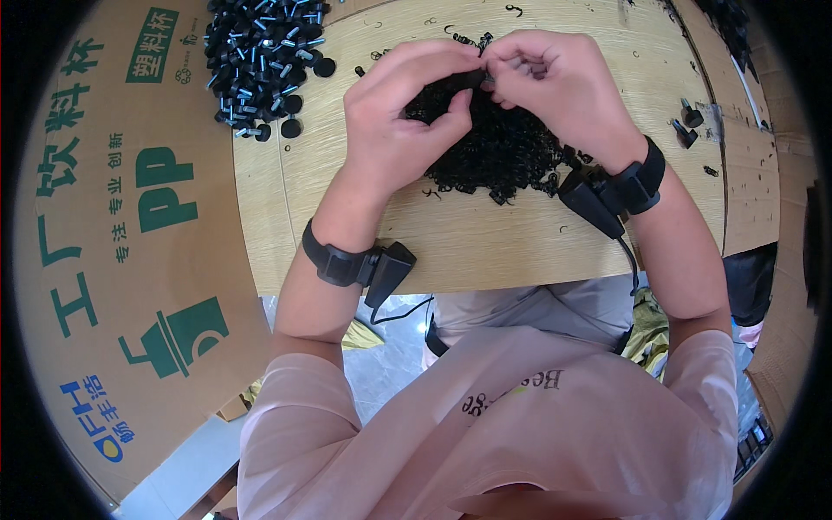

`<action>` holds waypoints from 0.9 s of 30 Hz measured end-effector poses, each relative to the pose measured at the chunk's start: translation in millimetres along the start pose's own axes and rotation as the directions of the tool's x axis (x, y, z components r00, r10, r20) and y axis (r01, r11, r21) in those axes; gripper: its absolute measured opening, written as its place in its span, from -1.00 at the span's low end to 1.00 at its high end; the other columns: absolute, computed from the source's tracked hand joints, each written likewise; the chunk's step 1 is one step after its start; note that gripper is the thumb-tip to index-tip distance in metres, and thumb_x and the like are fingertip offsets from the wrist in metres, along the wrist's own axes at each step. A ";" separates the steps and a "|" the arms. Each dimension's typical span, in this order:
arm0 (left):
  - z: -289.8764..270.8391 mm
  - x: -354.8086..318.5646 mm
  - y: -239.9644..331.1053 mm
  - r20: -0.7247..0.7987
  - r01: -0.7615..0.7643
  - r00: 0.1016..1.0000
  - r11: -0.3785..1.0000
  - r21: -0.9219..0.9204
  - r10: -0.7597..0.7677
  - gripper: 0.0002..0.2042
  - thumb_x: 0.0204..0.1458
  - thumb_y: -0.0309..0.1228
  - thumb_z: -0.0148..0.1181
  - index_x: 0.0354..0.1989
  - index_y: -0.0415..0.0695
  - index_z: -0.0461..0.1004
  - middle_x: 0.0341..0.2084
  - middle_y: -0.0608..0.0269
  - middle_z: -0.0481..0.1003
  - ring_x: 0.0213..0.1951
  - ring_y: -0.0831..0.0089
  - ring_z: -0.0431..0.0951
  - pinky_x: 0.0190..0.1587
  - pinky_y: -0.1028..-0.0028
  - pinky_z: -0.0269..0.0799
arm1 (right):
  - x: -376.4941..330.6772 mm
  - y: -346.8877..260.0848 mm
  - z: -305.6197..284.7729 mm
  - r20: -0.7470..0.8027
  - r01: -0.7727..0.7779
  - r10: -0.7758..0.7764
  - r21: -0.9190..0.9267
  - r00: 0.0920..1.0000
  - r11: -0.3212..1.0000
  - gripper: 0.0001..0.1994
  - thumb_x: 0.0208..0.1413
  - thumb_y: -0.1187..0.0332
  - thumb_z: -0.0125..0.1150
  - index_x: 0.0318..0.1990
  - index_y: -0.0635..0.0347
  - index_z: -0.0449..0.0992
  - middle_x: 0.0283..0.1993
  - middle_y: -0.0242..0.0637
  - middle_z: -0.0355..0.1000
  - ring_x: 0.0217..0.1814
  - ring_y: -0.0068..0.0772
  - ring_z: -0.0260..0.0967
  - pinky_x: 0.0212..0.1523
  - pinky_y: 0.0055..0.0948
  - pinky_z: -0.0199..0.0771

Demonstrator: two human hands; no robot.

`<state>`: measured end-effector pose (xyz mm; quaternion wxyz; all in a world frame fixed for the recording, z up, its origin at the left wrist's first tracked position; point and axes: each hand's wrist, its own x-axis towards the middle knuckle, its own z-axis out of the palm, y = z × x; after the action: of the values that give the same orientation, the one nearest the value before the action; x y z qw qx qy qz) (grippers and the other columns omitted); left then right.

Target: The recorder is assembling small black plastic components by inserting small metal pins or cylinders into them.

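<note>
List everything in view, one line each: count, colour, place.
small ring pile: one heap, too many to count, black, table middle, under the hands
knob screws: one heap, black heads with silvery-blue shafts, table far left
loose knob screws: two, black, table right
table: one, light wood
cardboard box: one, brown with green print, left
wrist devices: two, black, one on each wrist
left hand: pinching a small black part with the right
right hand: fingertips meeting the left hand's
</note>
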<state>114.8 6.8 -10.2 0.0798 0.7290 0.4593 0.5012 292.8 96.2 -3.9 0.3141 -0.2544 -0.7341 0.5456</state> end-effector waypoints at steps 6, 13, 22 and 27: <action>0.0 -2.0 -1.9 -0.016 0.062 0.998 0.992 -0.108 -0.064 -0.64 -0.14 -0.85 0.18 -0.11 -0.35 0.50 -0.05 0.06 0.42 -0.02 0.33 0.53 0.05 0.44 0.54 | 4.8 2.0 -7.3 0.140 -0.106 0.064 0.318 0.988 0.942 -0.78 0.19 0.42 0.15 -0.11 0.42 0.52 -0.31 -0.17 0.54 -0.33 -0.52 0.49 -0.27 -0.56 0.55; -1.7 -2.6 -0.3 -0.031 0.115 0.992 0.988 -0.101 -0.118 -0.67 -0.09 -0.83 0.18 -0.10 -0.35 0.51 -0.06 0.06 0.43 -0.05 0.37 0.53 0.00 0.48 0.54 | 2.6 6.0 -4.7 0.132 -0.045 0.006 0.297 0.991 0.954 -0.78 0.17 0.48 0.14 -0.07 0.42 0.51 -0.26 -0.17 0.55 -0.30 -0.55 0.49 -0.24 -0.57 0.55; 0.0 -2.3 -0.4 -0.060 0.131 0.989 0.987 -0.095 -0.137 -0.70 -0.06 -0.78 0.22 -0.11 -0.34 0.55 -0.09 0.07 0.47 -0.15 0.45 0.54 -0.11 0.53 0.53 | -0.7 1.7 2.3 0.042 -0.028 0.020 0.176 0.999 0.984 -0.84 0.09 0.55 0.24 -0.17 0.37 0.57 -0.32 -0.34 0.55 -0.30 -0.67 0.46 -0.24 -0.66 0.51; 0.3 -0.5 1.1 -0.045 0.092 0.995 0.994 0.062 -0.089 -0.69 -0.13 -0.75 0.27 -0.15 -0.30 0.58 -0.16 0.11 0.53 -0.20 0.46 0.56 -0.15 0.54 0.53 | -1.6 3.9 2.4 0.013 0.028 -0.028 0.031 1.000 0.999 -0.90 0.04 0.51 0.27 -0.30 0.36 0.58 -0.42 -0.40 0.52 -0.36 -0.73 0.41 -0.31 -0.66 0.46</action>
<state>115.7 5.9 -10.1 0.0693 0.6989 0.5094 0.4972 292.2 94.6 -8.4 0.3208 -0.2357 -0.7310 0.5542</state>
